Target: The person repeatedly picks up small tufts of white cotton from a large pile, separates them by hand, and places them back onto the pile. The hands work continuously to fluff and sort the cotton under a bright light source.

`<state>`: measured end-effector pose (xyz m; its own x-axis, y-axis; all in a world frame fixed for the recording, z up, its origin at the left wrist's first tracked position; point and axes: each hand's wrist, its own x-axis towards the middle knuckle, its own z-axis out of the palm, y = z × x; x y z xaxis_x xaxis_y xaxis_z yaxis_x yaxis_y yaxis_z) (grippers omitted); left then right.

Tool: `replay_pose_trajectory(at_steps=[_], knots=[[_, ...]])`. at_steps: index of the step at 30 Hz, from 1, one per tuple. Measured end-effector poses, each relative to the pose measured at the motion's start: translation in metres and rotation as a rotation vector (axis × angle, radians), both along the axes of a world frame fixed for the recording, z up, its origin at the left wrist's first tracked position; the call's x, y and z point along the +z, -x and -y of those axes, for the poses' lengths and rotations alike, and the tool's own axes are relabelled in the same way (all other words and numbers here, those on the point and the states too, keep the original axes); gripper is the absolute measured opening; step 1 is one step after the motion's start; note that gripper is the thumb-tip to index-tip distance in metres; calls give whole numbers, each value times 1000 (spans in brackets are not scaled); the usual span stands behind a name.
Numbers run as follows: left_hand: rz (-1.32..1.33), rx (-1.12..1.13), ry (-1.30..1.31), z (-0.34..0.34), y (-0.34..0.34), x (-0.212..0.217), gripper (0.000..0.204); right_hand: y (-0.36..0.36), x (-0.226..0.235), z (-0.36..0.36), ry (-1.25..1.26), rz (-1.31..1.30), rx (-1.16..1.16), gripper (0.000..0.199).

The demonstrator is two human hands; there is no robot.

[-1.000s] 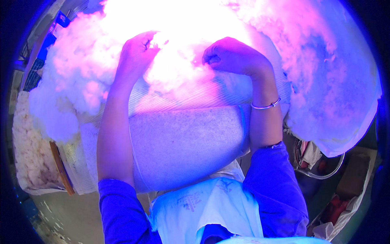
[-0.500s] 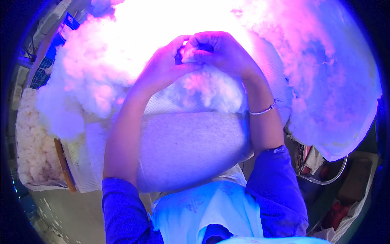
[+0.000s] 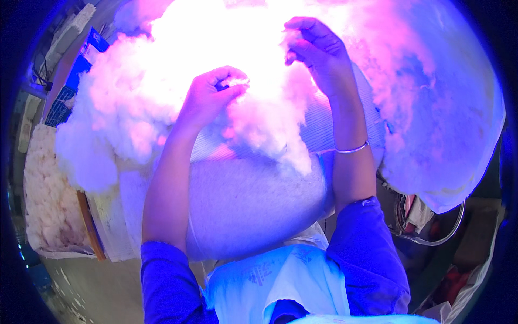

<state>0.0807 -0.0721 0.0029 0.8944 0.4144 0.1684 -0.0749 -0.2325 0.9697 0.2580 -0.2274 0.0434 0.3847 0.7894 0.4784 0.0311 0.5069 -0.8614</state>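
Note:
My left hand [image 3: 208,97] pinches a small white tuft of fluffy fibre between thumb and fingertips. Higher up and to the right, my right hand [image 3: 329,59] has its thumb and fingers closed on another wisp of fibre. A loose, cotton-like clump of fluffy fibre [image 3: 270,121] hangs between and below the hands, its lower end over a pale padded surface [image 3: 251,202]. Glare washes out the middle, so where the clump joins either tuft is hard to see. A thin bangle [image 3: 352,148] circles my right wrist.
Heaps of fluffy fibre lie at the left [image 3: 102,113] and on a broad sheet at the right [image 3: 431,129]. A fibre-filled bag [image 3: 48,189], a wooden strip [image 3: 90,227] and blue boxes [image 3: 75,75] stand at far left. A looped tube [image 3: 431,241] hangs at lower right.
My hands were together and have parted: the right went up and right, the left slightly left and down. The fibre clump below them is drawn out longer and hangs lower.

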Motion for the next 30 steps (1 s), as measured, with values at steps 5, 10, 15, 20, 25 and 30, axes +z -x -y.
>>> replay_pose_trajectory(at_steps=[5,10,15,20,25,30], knots=[[45,-62,1,-12,3,-2,29,6,-14,-6,422,401,-5,26],[54,-32,18,-15,3,-3,30,-4,-32,-13,307,989,-365,25],[-51,32,26,-18,6,-2,29,0,-7,-2,288,408,-225,29],[92,157,-4,-10,1,3,29,18,-5,0,562,481,201,39],[209,3,-229,4,0,13,33,11,-32,-18,462,962,-264,21],[-31,-167,-566,6,2,3,24,-5,-61,-23,218,975,-570,25]])
